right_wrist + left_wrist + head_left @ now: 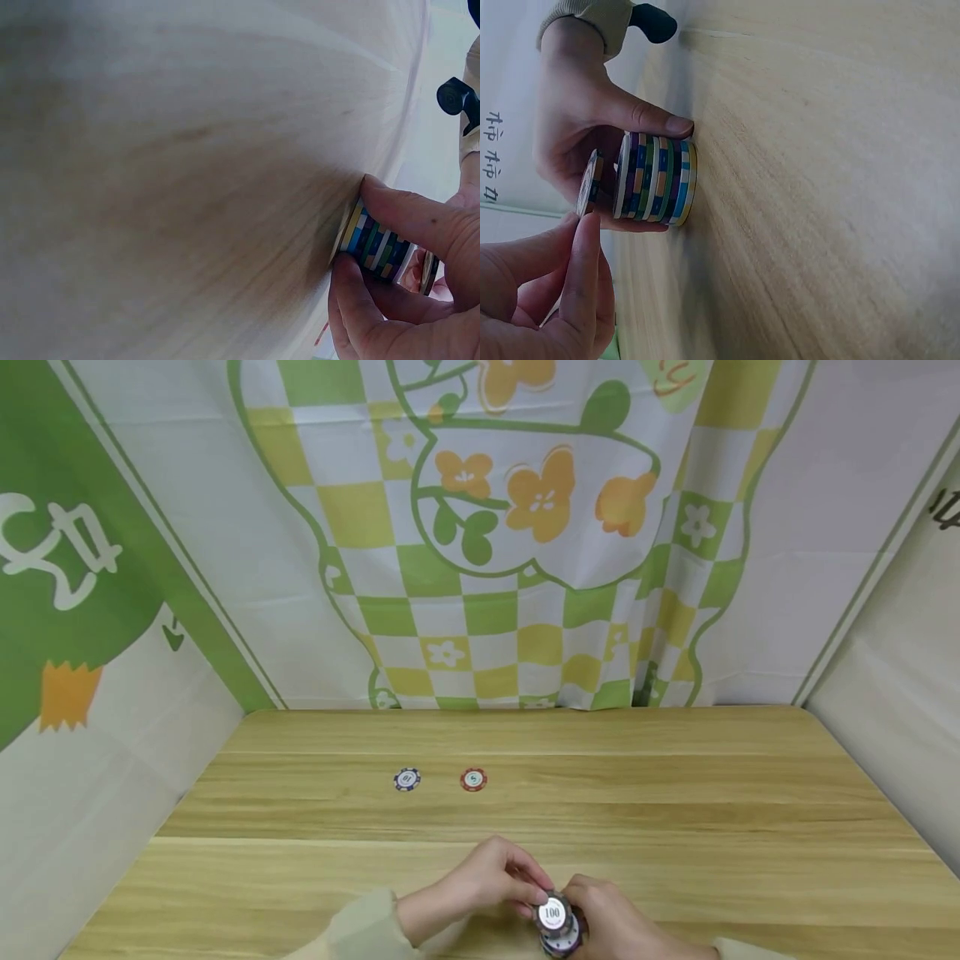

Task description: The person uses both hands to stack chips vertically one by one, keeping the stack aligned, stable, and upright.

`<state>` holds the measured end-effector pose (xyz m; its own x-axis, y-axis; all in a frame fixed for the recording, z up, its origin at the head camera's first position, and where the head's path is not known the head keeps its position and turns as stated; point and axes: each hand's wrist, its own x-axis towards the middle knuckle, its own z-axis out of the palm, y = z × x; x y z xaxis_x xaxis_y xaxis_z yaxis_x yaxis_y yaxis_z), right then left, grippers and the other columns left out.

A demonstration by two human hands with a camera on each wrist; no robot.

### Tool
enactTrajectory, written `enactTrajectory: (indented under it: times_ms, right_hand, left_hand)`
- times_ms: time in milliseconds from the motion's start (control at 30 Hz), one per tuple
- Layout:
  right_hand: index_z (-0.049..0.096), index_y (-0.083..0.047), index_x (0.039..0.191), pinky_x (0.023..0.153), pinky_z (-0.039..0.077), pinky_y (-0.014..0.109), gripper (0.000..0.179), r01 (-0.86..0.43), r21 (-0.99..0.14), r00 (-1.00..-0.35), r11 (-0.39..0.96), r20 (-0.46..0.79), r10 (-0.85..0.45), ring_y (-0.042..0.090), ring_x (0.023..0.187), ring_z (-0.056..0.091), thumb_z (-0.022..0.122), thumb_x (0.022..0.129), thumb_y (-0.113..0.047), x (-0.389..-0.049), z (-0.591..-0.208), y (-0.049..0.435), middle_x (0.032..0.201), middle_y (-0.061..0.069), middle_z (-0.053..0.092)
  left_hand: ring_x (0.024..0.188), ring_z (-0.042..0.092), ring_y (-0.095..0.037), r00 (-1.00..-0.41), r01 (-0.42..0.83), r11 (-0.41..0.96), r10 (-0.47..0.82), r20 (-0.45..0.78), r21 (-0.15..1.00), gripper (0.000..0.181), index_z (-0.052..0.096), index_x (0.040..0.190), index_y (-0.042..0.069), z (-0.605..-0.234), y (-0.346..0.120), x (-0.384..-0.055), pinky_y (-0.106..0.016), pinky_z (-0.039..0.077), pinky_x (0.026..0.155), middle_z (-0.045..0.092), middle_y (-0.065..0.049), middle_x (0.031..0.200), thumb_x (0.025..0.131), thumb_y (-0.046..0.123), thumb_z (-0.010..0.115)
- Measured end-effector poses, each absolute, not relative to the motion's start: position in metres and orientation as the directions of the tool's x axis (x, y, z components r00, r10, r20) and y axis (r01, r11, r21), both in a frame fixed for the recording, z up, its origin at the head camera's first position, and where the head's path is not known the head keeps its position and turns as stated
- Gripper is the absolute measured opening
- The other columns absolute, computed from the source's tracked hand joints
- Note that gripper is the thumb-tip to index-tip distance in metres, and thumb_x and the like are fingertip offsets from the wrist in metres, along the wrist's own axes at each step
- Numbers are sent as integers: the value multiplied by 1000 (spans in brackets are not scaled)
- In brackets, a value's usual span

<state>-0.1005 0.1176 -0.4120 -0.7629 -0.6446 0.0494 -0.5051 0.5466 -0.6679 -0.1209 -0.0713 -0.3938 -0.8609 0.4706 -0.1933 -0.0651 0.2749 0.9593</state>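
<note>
My left hand [487, 878] pinches a dark poker chip [552, 913] marked 100 between thumb and fingers. In the left wrist view that poker chip [589, 184] is tilted just above a stack of poker chips [654, 180], with a small gap between them. My right hand [611, 917] grips the sides of the stack, which stands on the wooden table. Yellow, blue, green, white and purple edges show on the stack [379, 244] in the right wrist view. In the head view, the held chip and the right hand partly hide the stack.
Farther back on the table [675, 793] lie a blue-edged chip [407, 779] marked 10 and, to its right, a red-edged chip [473, 779] marked 5. A patterned curtain [487, 610] hangs behind the table, and cloth sheets flank both sides.
</note>
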Motion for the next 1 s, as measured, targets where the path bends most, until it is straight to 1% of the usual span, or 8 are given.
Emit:
enactTrajectory:
  times_ms: [67,300,467,667,900,1000]
  right_hand:
    - [64,-6,88,63,44,19,37,-511,-666,-761,544,56,-647,-4,72,46,82,56,-9,-101,-412,117,82,-12,52]
    - [64,-6,86,62,45,18,36,-549,-650,-749,525,103,-655,-4,71,46,82,55,-7,-101,-415,118,79,-13,52]
    - [64,-6,85,60,44,17,35,-561,-643,-745,522,118,-656,-5,70,45,81,54,-7,-101,-415,118,78,-13,51]
    - [64,-7,82,59,43,17,33,-571,-633,-744,523,130,-655,-5,69,44,82,54,-6,-101,-416,117,77,-14,50]
    - [64,-6,82,61,44,17,33,-584,-626,-734,517,136,-665,-4,70,46,82,54,-7,-102,-416,117,78,-12,53]
    - [64,-6,83,60,44,17,33,-582,-630,-733,514,133,-668,-4,70,45,82,55,-9,-102,-415,118,78,-13,52]
  left_hand:
    - [53,61,-15,-864,-71,276,463,-197,958,9,68,81,-9,-394,-70,-120,-31,53,53,67,-16,74,72,-9,69]
    - [50,57,-8,-865,-84,277,457,-208,957,9,67,80,-9,-394,-65,-116,-28,52,52,66,-16,72,72,-10,68]
    - [51,59,-13,-867,-79,277,454,-203,957,8,67,79,-9,-397,-63,-115,-26,52,50,66,-16,71,71,-10,68]
    - [52,61,-19,-874,-67,287,446,-196,955,8,68,78,-8,-399,-62,-113,-26,52,49,66,-15,69,70,-11,69]
    - [50,59,-15,-885,-57,304,426,-189,951,8,68,76,-7,-401,-62,-112,-25,51,48,66,-13,67,69,-11,70]
    - [51,59,-15,-887,-53,306,423,-186,951,8,68,76,-7,-401,-61,-112,-25,51,48,66,-13,67,70,-10,70]
